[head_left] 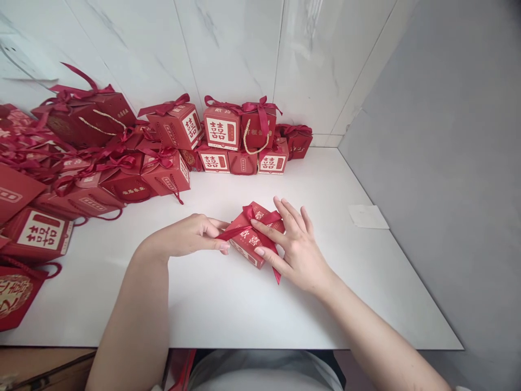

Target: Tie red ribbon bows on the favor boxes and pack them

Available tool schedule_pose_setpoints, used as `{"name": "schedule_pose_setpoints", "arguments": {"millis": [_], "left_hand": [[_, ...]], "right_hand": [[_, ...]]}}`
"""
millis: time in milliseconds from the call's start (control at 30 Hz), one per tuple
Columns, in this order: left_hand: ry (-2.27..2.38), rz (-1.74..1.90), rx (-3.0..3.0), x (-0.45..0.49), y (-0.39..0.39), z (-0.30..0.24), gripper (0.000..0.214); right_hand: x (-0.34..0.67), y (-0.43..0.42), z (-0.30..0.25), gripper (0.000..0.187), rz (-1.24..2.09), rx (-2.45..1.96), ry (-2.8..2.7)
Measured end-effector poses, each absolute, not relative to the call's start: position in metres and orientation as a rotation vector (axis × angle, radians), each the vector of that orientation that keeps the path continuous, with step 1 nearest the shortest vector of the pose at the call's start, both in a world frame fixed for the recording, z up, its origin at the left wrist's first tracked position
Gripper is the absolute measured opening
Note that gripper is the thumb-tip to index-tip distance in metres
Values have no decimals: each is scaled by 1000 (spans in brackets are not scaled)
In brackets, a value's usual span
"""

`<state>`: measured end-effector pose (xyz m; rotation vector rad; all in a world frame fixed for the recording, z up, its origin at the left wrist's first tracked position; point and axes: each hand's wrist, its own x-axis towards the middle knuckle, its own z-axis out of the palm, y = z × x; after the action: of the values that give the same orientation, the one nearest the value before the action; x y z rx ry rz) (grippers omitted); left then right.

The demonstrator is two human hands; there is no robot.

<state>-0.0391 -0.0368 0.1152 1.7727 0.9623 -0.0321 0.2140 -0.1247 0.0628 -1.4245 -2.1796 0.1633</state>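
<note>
A small red gift box (pixel 249 239) with white lettering and a dark red ribbon (pixel 260 216) lies on the white table (pixel 228 304) in front of me. My left hand (pixel 191 234) is closed, pinching the ribbon's left end beside the box. My right hand (pixel 295 244) rests on the box's right side, thumb and forefinger pressed on the ribbon over the top, the other fingers stretched out. One ribbon tail hangs down below the box.
Several finished red boxes with bows (pixel 222 130) are stacked along the marble wall at the back and heaped at the left (pixel 81 163). A white slip of paper (pixel 368 216) lies at the right. A grey wall (pixel 448 163) bounds the table's right side.
</note>
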Motion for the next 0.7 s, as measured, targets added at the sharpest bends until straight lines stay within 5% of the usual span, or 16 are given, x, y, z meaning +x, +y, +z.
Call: {"name": "schedule_pose_setpoints", "arguments": {"millis": [400,700], "left_hand": [[908,-159,1802,-45,-35,118,21],[868,-64,1800,-40,-40,126,42]], "right_hand": [[213,-124,65,49,90,-1351,-2222],[210,-126,66,48,184,-1349,-2271]]}}
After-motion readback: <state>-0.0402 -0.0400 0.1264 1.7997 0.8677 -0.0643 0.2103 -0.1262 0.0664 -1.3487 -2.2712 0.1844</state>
